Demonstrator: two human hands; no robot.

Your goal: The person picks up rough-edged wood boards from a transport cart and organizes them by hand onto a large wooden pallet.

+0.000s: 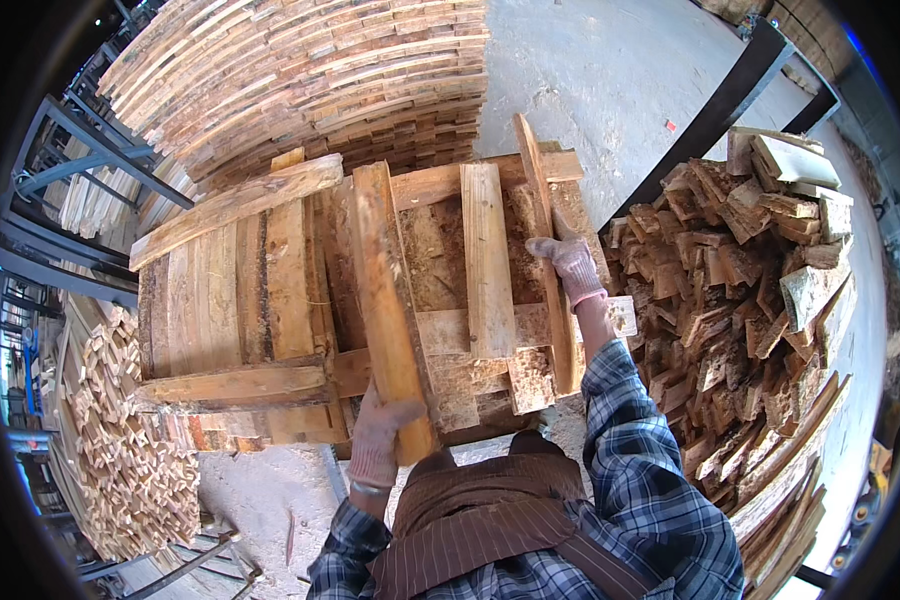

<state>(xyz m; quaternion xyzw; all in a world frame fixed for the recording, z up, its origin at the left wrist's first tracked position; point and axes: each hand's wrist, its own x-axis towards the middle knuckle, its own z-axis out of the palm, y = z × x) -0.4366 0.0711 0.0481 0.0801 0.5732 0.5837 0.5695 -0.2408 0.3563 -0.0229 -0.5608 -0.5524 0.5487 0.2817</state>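
My left hand [381,435], in a pale knitted work glove, grips the near end of a thick wooden board [390,300]. That board slants away from me over the stack. My right hand [572,264], gloved too, is closed around a narrower plank [547,195] tilted on its edge, its far end pointing away from me. Between these two lies a short flat board [487,259] on the pile. To the left, boards packed side by side [217,292] lie between two crosspieces, the far crosspiece [240,206] and the near one [232,386].
A tall stack of layered boards [322,75] stands behind. On the right is a heap of rough offcuts [742,270] beside a dark metal frame [709,120]. Bundled sticks [127,427] sit at lower left near metal racks [97,142]. Concrete floor [585,82] shows at the back.
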